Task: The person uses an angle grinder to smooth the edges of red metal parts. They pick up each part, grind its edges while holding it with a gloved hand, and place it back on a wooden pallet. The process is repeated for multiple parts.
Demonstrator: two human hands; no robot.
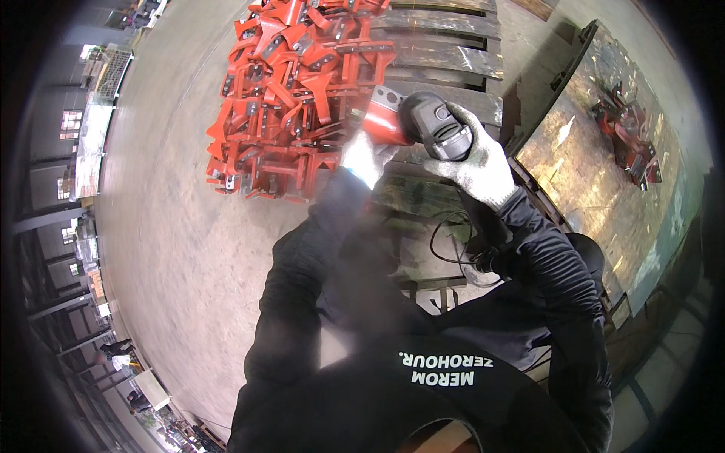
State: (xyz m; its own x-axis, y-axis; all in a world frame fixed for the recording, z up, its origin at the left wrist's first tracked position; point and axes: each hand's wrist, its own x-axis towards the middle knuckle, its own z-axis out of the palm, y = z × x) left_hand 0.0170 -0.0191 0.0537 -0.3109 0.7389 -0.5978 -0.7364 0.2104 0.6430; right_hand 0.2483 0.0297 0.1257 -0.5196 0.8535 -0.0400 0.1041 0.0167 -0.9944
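Observation:
My right hand [483, 167], in a whitish work glove, is wrapped round a dark angle grinder [445, 134]. The grinder's disc end lies against or very close to a red painted metal bracket [384, 121] with a bare grey end with holes. From the lower left, my gloved left hand [364, 157] grips this bracket; bright glare washes out part of the glove. Just left of that hand is a large pile of similar red brackets [291, 106], heaped on a wooden pallet [442, 54]. Exact contact between disc and bracket is hard to make out.
A worn wooden board [574, 162] at the right carries a few red metal pieces [630, 140]. A black cable [436, 245] loops below the grinder, near my legs. Concrete floor [166, 151] stretches left, with shelving and two distant people at the far left edge.

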